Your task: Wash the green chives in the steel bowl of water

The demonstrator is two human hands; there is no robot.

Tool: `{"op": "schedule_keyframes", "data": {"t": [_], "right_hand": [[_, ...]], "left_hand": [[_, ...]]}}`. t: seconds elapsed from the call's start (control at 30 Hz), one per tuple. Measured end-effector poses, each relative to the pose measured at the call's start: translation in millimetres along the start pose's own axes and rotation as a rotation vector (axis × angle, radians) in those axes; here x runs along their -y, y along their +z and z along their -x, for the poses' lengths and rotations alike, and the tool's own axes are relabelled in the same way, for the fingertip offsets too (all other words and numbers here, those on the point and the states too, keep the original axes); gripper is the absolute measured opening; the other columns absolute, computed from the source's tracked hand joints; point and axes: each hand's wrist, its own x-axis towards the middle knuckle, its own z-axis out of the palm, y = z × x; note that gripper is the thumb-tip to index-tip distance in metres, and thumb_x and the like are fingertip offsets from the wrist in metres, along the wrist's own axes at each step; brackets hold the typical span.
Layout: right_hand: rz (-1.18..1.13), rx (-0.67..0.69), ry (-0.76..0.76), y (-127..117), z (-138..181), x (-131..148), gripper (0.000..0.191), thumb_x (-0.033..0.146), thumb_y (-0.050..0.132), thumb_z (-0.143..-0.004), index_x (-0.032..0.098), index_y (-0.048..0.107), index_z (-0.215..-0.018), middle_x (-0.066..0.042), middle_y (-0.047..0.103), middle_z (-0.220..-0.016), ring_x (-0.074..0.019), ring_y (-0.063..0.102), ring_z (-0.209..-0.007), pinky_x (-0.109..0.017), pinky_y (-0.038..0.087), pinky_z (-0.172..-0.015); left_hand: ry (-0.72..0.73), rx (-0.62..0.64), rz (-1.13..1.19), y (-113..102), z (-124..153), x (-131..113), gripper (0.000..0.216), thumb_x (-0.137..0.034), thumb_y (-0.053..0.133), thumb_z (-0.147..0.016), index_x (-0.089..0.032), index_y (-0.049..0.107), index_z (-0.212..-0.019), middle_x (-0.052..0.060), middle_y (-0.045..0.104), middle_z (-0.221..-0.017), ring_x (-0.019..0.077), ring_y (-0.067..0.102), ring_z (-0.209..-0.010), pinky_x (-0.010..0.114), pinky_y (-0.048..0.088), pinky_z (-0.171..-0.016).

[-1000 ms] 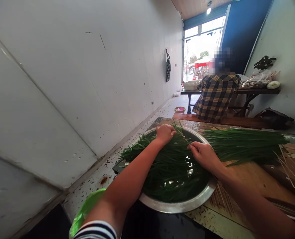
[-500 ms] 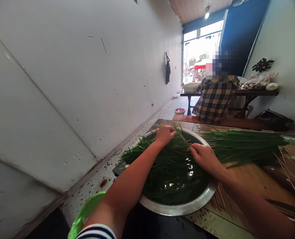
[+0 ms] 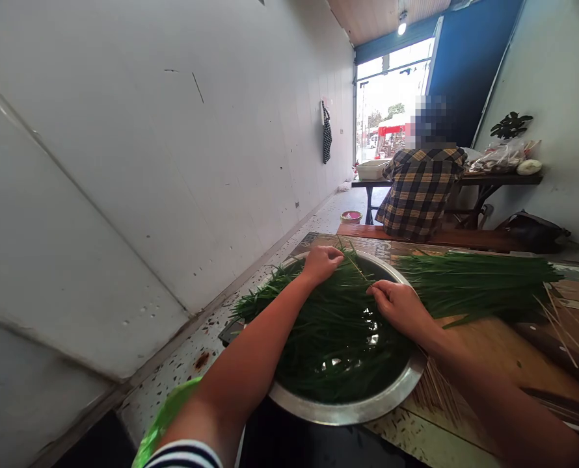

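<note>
A wide metal basin [image 3: 348, 415] of water holds long green garlic chives [image 3: 313, 331], their ends hanging over its left rim. Above its far side, my left hand [image 3: 323, 263] is closed in a pinch at a few chive blades. My right hand [image 3: 397, 302], over the right rim, has thumb and finger closed on the near end of a thin bamboo skewer [image 3: 356, 266]. The skewer slants up toward my left fingertips, which partly hide its far end. More bamboo skewers [image 3: 436, 390] lie beside the basin, under my right forearm.
A pile of chives [image 3: 475, 283] lies right of the basin on the wooden table [image 3: 489, 354], near loose sticks [image 3: 560, 325]. A green bag-lined bin [image 3: 167, 416] stands low left. Ahead, a person in a plaid shirt [image 3: 421, 192] sits on a red bench [image 3: 362, 230].
The view has shifted very slightly. Both hands keep nearly the same positions and pinched grips, with the skewer still between them.
</note>
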Motion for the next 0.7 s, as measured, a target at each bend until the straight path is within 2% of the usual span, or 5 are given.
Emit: {"op": "schedule_keyframes", "data": {"t": [0.3,0.7], "right_hand": [[-0.009,-0.002,0.001,-0.1,0.1,-0.1,0.031,0.023,0.039,-0.082,0.019,0.069,-0.083,-0.004,0.072,-0.08,-0.0148,0.062,-0.069,-0.024,0.04,-0.062],[0.024,0.024,0.015,-1.1,0.4,0.5,0.032,0.022,0.038,-0.083,0.019,0.07,-0.085,-0.004,0.073,-0.084,-0.0159,0.063,-0.073,-0.025,0.04,-0.065]], "left_hand": [[-0.012,0.021,-0.055,-0.2,1.3,-0.5,0.027,-0.031,0.054,-0.076,-0.016,0.073,-0.087,0.005,0.071,-0.086,0.0157,0.062,-0.079,0.026,0.045,-0.076],[0.004,0.014,-0.05,-1.3,1.1,0.3,0.025,-0.029,0.055,-0.076,-0.016,0.073,-0.089,0.005,0.071,-0.089,0.0158,0.061,-0.081,0.026,0.045,-0.076]]}}
